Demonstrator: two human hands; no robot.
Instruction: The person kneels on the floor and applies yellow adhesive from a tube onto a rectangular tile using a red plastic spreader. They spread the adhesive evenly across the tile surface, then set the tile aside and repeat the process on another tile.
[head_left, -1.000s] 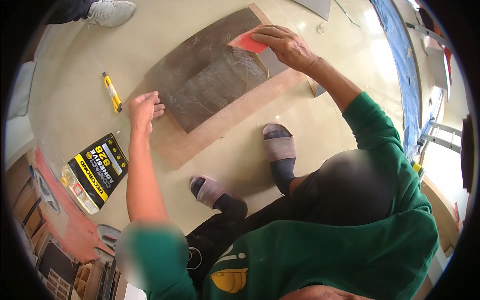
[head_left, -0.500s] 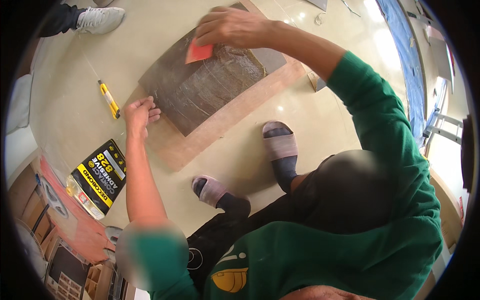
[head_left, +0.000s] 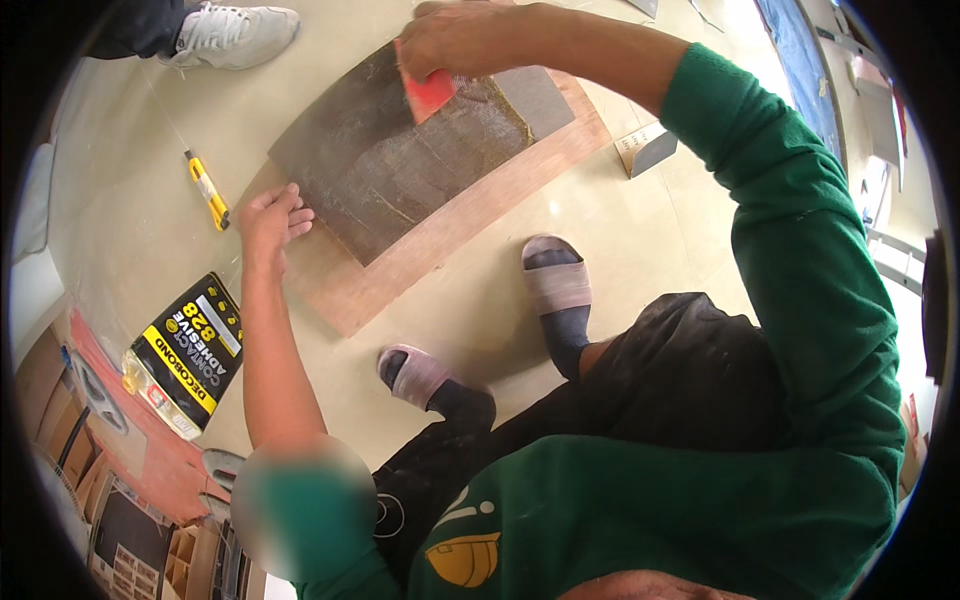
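Head view: the right hand [head_left: 455,42] clamps a red spreader [head_left: 430,98] on a dark sheet [head_left: 405,165] over a wooden board [head_left: 480,212].
The left hand [head_left: 268,222] half-curls by the sheet's corner; whether it grips, I cannot tell. Near it lie 1 yellow utility knife [head_left: 207,190] and 1 black-and-yellow tin [head_left: 190,352]; another person's white sneaker [head_left: 240,38] stands beyond.

My right fingers [head_left: 425,58] grip a flat red spreader [head_left: 430,98], tilted over a dark grey-brown sheet [head_left: 340,170]. A streaky, glossy film coats the sheet's middle, yellowish along its right rim. The sheet lies slantwise on a pinkish-brown board [head_left: 465,225] that juts out toward me.
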